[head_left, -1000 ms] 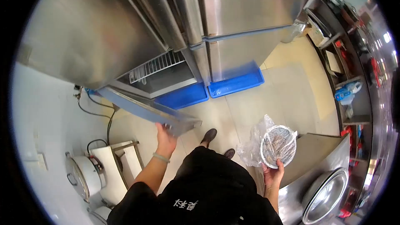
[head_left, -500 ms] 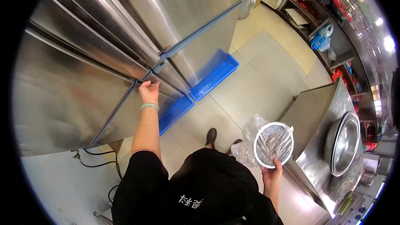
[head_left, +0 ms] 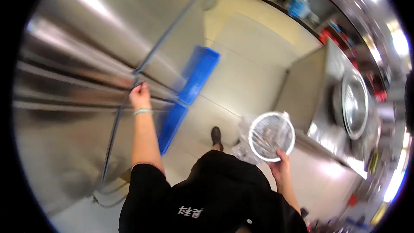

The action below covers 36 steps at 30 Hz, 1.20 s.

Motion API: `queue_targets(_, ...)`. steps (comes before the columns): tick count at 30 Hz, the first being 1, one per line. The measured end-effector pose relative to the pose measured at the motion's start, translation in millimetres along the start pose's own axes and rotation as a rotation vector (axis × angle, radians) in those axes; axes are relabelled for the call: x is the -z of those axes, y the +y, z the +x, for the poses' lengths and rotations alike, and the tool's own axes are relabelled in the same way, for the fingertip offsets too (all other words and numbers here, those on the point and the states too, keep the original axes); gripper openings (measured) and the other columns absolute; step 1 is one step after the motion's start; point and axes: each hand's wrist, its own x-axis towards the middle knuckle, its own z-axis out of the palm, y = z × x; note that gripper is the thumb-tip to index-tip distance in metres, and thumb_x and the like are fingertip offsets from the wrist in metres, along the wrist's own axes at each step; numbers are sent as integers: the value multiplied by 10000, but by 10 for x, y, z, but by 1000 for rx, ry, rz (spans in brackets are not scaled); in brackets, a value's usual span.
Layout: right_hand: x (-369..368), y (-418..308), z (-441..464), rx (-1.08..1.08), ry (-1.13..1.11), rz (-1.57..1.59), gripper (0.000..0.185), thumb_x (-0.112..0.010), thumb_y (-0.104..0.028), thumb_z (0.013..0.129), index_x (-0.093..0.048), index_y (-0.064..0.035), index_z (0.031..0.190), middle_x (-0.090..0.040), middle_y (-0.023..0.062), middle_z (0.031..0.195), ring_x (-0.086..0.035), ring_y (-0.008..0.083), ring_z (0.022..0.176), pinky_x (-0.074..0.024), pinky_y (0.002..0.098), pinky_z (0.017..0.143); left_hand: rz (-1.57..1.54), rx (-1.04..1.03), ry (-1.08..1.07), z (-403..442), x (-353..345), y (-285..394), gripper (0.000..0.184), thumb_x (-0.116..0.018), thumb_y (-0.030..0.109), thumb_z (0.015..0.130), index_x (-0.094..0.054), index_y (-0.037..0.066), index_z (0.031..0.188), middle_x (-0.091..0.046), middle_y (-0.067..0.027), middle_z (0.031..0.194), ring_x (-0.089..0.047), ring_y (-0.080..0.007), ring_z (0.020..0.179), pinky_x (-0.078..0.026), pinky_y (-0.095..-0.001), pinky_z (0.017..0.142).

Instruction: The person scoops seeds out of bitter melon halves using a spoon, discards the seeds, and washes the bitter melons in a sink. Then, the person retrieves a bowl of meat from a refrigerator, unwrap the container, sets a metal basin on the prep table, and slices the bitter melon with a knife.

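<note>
My left hand [head_left: 140,96], with a pale bracelet at the wrist, is at the edge of a stainless steel refrigerator door [head_left: 73,142], where the doors meet. Its fingers are curled in against that edge; motion blur softens the fingertips. In my right hand [head_left: 280,164] is a round white-rimmed bowl [head_left: 269,136] with clear plastic over its top. The thumb lies over the rim and the other fingers are underneath, mostly hidden. Greyish-brown contents show dimly through the film, too blurred to name. A loose clear plastic bag [head_left: 246,152] hangs at the bowl's left side.
Two blue bins [head_left: 200,75] stand on the tiled floor along the refrigerator's base. To the right, a steel counter [head_left: 321,116] carries nested metal basins [head_left: 355,103]. Shelves with bagged goods [head_left: 298,6] curve along the back. A dark hose [head_left: 110,203] runs at lower left.
My view has turned, so the counter and bins appear further left. The left hand's fingers look more curled at the door edge. The right hand still holds the covered bowl.
</note>
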Motion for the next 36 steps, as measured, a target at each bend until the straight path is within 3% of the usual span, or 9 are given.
queue_targets(6,5,-66,12,14,-29,43,474,-610,-97,849,-457,49,1272,-597,196,1189,-634,303,1039,-564,474,873,-619,339,-12,-177,-38,-8,283,-439,-83,888,-483,-214,1134,-536,-271,1222,-535,-339,1135,-468,-427,1029)
queue_targets(8,5,-54,-17,17,-69,114,479,-607,-94,852,-444,48,1279,-597,186,1183,-638,302,1031,-566,459,875,-1207,600,65,195,118,-656,320,-434,-80,871,-456,-212,1162,-494,-276,1286,-452,-366,1252,-390,-452,1108)
queue_targets(12,81,4,-52,24,-93,175,471,-621,-126,861,-454,11,1279,-605,155,1170,-646,270,1018,-568,414,876,-807,605,-174,-356,-6,-224,474,-514,131,938,-378,-138,1304,-422,-237,1378,-409,-350,1296,-332,-460,1138)
queue_targets(16,198,-39,-109,136,-148,144,485,-639,-154,854,-464,-6,1282,-610,126,1177,-643,233,1021,-564,399,870,-607,697,-976,-1722,-664,762,636,-617,345,919,-360,44,1416,-410,-139,1429,-467,-286,1235,-382,-428,1067)
queue_targets(20,472,-168,-135,156,-242,42,559,-674,-202,825,-452,-33,1310,-611,84,1177,-618,202,1051,-551,378,851,-805,806,-1532,-3056,-1454,1407,705,-703,325,855,-382,8,1396,-510,-119,1343,-487,-272,1235,-402,-427,1047)
queue_targets(21,574,-225,-211,114,-267,50,630,-675,-172,827,-404,-24,1376,-556,112,1275,-518,240,1199,-422,412,1020,-803,800,-1563,-3210,-1600,1480,705,-703,325,855,-382,8,1396,-510,-119,1343,-487,-272,1235,-402,-427,1047)
queue_targets(24,940,-260,-310,225,-281,-19,738,-693,-258,801,-334,-52,1412,-496,99,1325,-511,206,1196,-525,381,878,-714,789,-1742,-3746,-1989,1766,698,-737,294,820,-419,-2,1367,-551,-125,1290,-532,-272,1190,-433,-408,1019)
queue_targets(29,2537,-606,-1024,331,-49,-99,758,-632,-83,824,-245,-46,1474,-452,108,1386,-467,225,1234,-366,350,1060,-380,741,-1811,-5757,-2444,2155,566,-633,240,892,-427,-20,1351,-559,-157,1272,-580,-274,1131,-485,-415,966)
queue_targets(36,3920,-1170,-1789,812,210,155,570,-586,-49,852,-390,4,1384,-543,104,1272,-514,201,1171,-384,347,1031,-392,874,-1912,-7664,-2916,2283,530,-542,308,957,-415,-11,1361,-527,-180,1322,-555,-319,1167,-437,-472,1024)
